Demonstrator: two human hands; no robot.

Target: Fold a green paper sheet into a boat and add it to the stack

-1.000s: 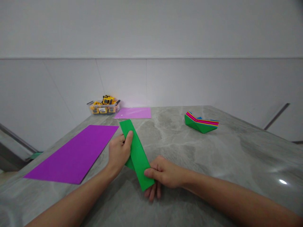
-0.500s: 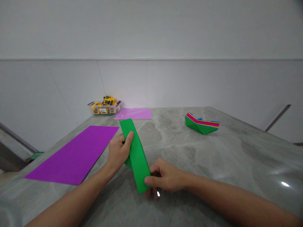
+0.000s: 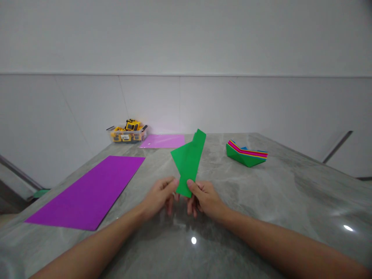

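A folded sheet of green paper (image 3: 190, 162) is held up above the table, tilted, with a triangular flap pointing left and a narrow strip rising to the upper right. My right hand (image 3: 208, 197) pinches its lower end, thumb on the front face and fingers behind. At the lower left corner, my left hand (image 3: 161, 195) has its thumb and fingers closed on the paper's edge. The fingers behind the sheet are partly hidden. To the right stands a folded paper boat (image 3: 247, 157), green below with pink, yellow and blue bands along its rim.
A large purple sheet (image 3: 90, 193) lies flat on the grey marbled table (image 3: 232, 240) at left. Farther back are a pinkish-lilac sheet (image 3: 164, 141) and a clear plastic box (image 3: 128, 135) of yellow toy vehicles. A white wall (image 3: 203, 104) rises behind the table.
The green paper has turned from leaning left to leaning right, and its triangular flap now shows. My left hand has moved down from its upper part to the lower corner; my right hand has risen slightly.
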